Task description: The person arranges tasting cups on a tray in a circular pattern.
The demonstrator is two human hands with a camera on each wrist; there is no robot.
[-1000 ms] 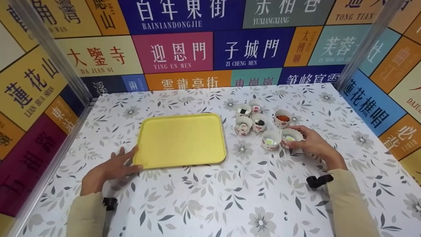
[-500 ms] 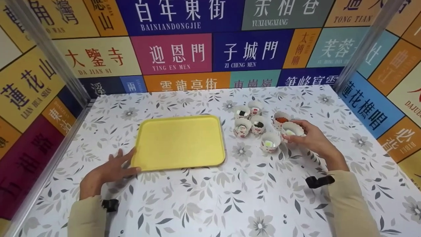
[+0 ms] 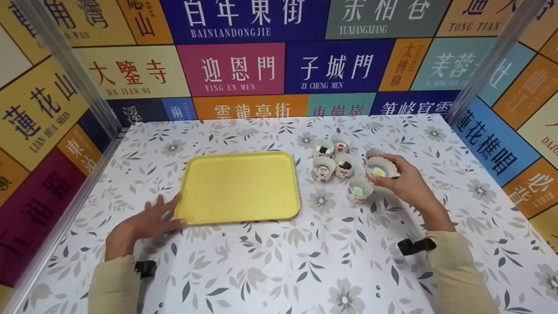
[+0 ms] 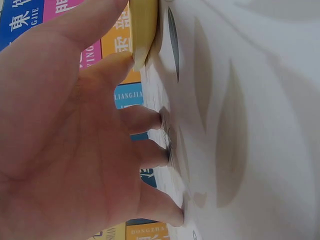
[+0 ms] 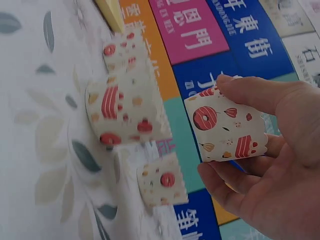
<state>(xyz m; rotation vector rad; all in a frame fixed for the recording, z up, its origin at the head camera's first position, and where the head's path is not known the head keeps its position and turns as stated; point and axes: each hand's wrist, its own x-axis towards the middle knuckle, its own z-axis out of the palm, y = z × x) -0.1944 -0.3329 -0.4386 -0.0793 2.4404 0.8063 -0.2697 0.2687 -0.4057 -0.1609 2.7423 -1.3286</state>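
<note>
My right hand (image 3: 409, 181) pinches a paper baking cup (image 3: 386, 164) between thumb and fingers, raised above the table. Inside that cup lies a small white and yellow-green piece. The right wrist view shows its printed side (image 5: 227, 125) with doughnuts and cake slices, clear of the cups below. My left hand (image 3: 146, 222) rests at the left end of a yellow tray (image 3: 239, 187), thumb and index finger touching its edge; the other fingers are spread, with their tips on the tabletop (image 4: 270, 150).
Close to the held cup stands a similar baking cup (image 3: 358, 197) with a yellow-green piece. Another cup (image 3: 373, 152) is mostly hidden behind the held one. Several more filled cups (image 3: 323, 174) cluster right of the tray. A sign-covered wall (image 3: 239, 69) rises behind the table.
My right hand has lifted the baking cup off the table and moved it up and slightly left, over the cup with orange filling. The left hand stays at the tray.
</note>
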